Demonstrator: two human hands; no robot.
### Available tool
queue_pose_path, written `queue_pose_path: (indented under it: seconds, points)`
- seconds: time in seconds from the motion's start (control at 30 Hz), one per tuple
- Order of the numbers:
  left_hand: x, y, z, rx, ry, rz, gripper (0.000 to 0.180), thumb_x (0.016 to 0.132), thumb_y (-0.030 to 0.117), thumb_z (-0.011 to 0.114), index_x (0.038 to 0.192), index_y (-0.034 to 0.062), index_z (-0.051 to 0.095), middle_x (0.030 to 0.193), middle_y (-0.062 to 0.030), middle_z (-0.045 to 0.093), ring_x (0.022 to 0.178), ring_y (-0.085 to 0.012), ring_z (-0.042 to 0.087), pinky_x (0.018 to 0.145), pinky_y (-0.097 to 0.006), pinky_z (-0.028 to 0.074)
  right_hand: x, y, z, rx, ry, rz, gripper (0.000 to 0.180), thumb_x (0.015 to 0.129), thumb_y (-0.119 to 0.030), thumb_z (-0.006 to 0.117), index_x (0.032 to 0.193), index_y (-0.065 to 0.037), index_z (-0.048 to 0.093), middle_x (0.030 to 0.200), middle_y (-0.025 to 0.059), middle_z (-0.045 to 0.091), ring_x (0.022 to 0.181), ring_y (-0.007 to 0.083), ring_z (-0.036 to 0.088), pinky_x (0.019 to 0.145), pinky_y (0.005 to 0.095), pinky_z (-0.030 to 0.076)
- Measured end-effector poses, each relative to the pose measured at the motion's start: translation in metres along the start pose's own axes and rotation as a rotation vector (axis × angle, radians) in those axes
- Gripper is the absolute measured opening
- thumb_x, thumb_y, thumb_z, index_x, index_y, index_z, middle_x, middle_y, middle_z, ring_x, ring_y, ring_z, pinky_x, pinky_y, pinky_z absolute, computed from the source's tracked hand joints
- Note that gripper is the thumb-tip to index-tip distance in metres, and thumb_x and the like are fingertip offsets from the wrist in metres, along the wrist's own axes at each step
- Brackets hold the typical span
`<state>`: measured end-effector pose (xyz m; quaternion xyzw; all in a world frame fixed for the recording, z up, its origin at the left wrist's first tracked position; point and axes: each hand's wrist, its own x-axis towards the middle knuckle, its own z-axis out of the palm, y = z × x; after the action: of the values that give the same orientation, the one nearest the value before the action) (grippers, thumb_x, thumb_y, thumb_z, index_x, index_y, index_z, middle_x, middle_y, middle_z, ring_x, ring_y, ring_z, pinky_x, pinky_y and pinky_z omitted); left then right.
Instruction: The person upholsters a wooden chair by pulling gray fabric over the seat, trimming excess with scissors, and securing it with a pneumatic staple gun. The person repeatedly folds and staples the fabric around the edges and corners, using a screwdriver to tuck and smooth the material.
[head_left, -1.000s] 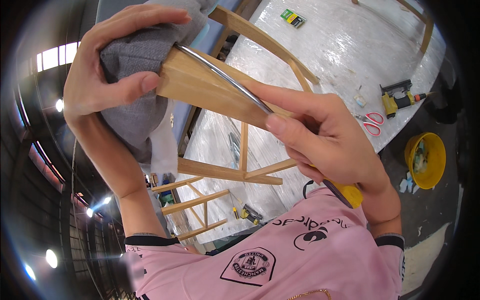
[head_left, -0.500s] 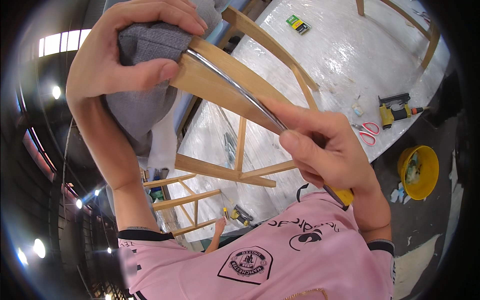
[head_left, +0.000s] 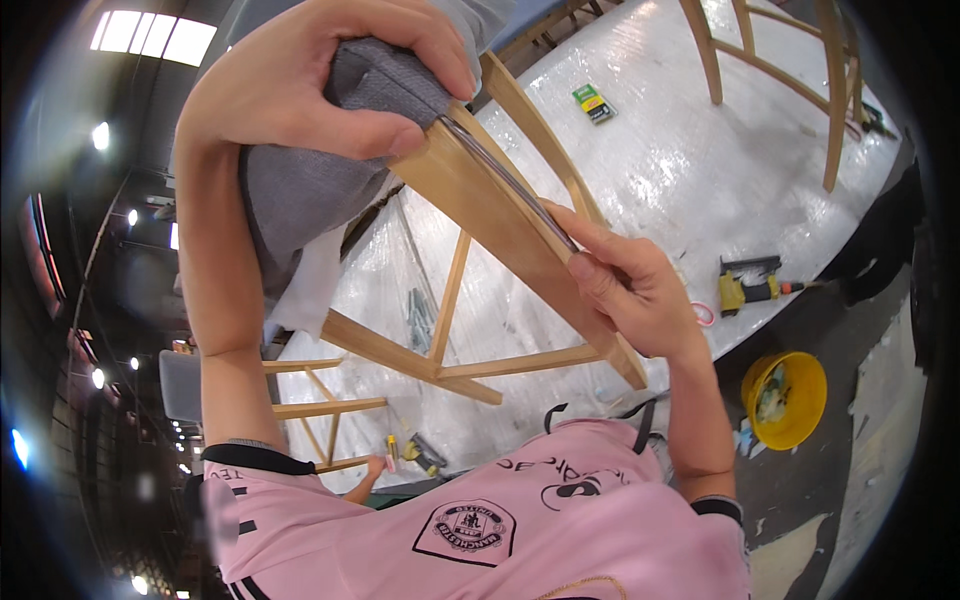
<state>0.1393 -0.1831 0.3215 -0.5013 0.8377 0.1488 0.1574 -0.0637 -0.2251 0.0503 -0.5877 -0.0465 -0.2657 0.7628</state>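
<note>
My left hand is wrapped round the grey upholstered corner of a chair, its thumb pressing where the fabric meets the wooden leg. In my right hand is a screwdriver with a long metal shaft; its handle is hidden now. The shaft lies along the edge of the leg, and its tip reaches the fabric edge beside my left fingers. Whether the tip goes under the fabric, I cannot tell. Lower down, another wooden leg and a crossbar belong to the chair frame.
A yellow-and-black staple gun and a small green-and-yellow packet lie on the plastic-covered table. A yellow bucket stands on the floor to the right. Another wooden frame stands far right; another person's hand is at lower left.
The chair corner and my left hand now appear farther right in view. My right hand has come nearer the wood, the shaft lies closer along the leg, and the yellow handle has gone from sight.
</note>
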Motion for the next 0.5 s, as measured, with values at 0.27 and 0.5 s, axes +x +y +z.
queue_pose_path:
  seconds: [0.27,0.5]
  points:
    - [-0.005,0.005,0.014,-0.391,0.177,-0.074,0.038,0.085,0.024,0.083,0.111,-0.0016,0.075,0.109,-0.0136,0.074,0.104,-0.0238,0.068,0.096,-0.036,0.051,-0.002,-0.004,0.007,0.096,0.026,0.182,0.046,0.103,-0.008,0.058,0.148,-0.010,0.057,0.070,-0.0068,0.050,0.062,0.0025,0.042,0.058,0.0225,0.037]
    - [-0.025,0.006,0.021,-0.777,0.404,-0.027,0.051,0.103,0.044,0.060,0.122,-0.0012,0.072,0.101,-0.0099,0.077,0.098,-0.0177,0.068,0.091,-0.029,0.050,-0.037,0.007,0.016,-0.313,0.135,0.030,0.038,0.101,-0.007,0.063,0.139,-0.007,0.066,0.071,-0.0023,0.056,0.067,0.0029,0.045,0.061,0.0213,0.038]
